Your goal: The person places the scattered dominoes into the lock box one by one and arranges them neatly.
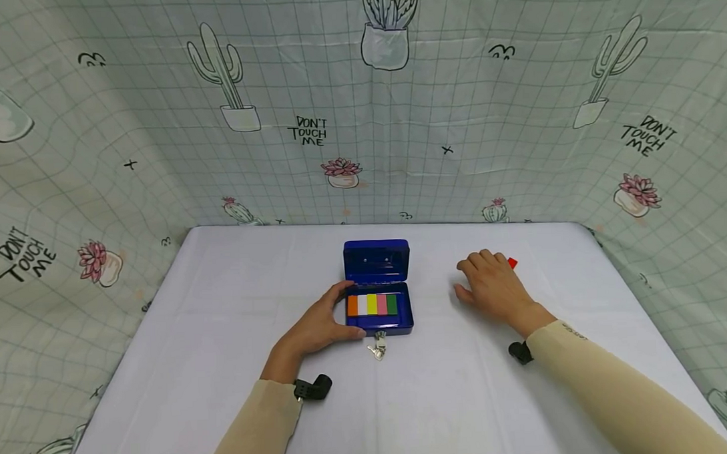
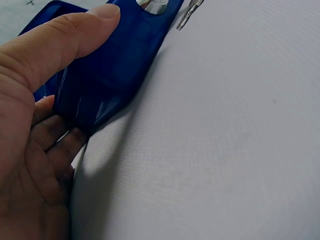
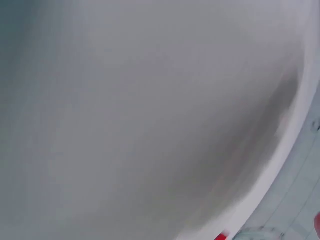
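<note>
A small blue cash box point(image 1: 382, 330) stands on the white table with its lid point(image 1: 377, 261) raised. Side by side inside it lie several coloured blocks point(image 1: 372, 305): orange, white, yellow, pink and green. My left hand point(image 1: 321, 325) grips the box's left side, thumb at the front corner and fingers toward the back; the left wrist view shows the thumb point(image 2: 75, 37) against the blue metal. To the right, my right hand point(image 1: 494, 286) is over the table with loosely bent fingers and nothing visible in them. A red piece point(image 1: 512, 262) shows just past its knuckles, partly hidden by the hand.
Keys point(image 1: 377, 350) hang from the lock at the front of the box. The white tablecloth point(image 1: 251, 271) covers the table, and a curtain point(image 1: 396, 119) printed with cacti hangs behind and at both sides. Motion blurs the right wrist view.
</note>
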A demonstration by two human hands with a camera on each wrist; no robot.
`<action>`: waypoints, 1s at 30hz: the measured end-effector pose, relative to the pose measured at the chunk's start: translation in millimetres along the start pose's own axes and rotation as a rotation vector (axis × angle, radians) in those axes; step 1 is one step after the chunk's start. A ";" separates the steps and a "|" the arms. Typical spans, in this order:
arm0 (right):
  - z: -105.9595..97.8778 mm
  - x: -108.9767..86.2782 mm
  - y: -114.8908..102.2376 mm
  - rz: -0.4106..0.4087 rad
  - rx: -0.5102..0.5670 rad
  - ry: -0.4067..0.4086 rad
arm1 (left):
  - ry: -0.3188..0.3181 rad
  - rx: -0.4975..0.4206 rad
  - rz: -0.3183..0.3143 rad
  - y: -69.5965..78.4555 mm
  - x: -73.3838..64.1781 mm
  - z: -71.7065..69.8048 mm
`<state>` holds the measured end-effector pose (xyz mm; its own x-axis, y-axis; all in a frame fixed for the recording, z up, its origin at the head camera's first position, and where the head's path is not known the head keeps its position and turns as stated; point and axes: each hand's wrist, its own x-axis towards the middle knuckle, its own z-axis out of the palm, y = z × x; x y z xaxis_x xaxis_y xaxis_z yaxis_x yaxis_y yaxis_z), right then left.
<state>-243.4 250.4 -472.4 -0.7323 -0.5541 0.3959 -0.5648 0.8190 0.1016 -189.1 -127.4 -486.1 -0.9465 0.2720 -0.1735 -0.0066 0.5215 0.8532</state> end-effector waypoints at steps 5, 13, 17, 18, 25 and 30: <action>-1.1 -12.1 26.8 0.064 -0.017 -0.014 | 0.000 0.000 -0.004 -0.2 0.9 -0.3; -0.4 -28.0 60.6 0.212 -0.021 -0.168 | 0.001 0.006 0.000 -1.0 2.1 -0.8; 0.3 -32.4 73.8 0.281 -0.013 -0.224 | -0.001 0.001 0.001 -1.2 1.9 -0.9; 0.4 -33.1 76.7 0.292 -0.014 -0.234 | -0.002 0.002 0.001 -1.3 2.0 -0.9; -1.9 -32.5 88.3 0.320 -0.024 -0.309 | -0.006 -0.010 -0.003 -2.0 2.5 -0.8; -1.0 -32.5 91.7 0.325 -0.031 -0.343 | -0.002 -0.010 -0.009 -2.6 2.5 -0.2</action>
<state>-271.0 343.7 -475.0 -0.9555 -0.2816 0.0884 -0.2779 0.9592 0.0520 -191.4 -128.2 -488.6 -0.9457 0.2690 -0.1826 -0.0186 0.5159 0.8564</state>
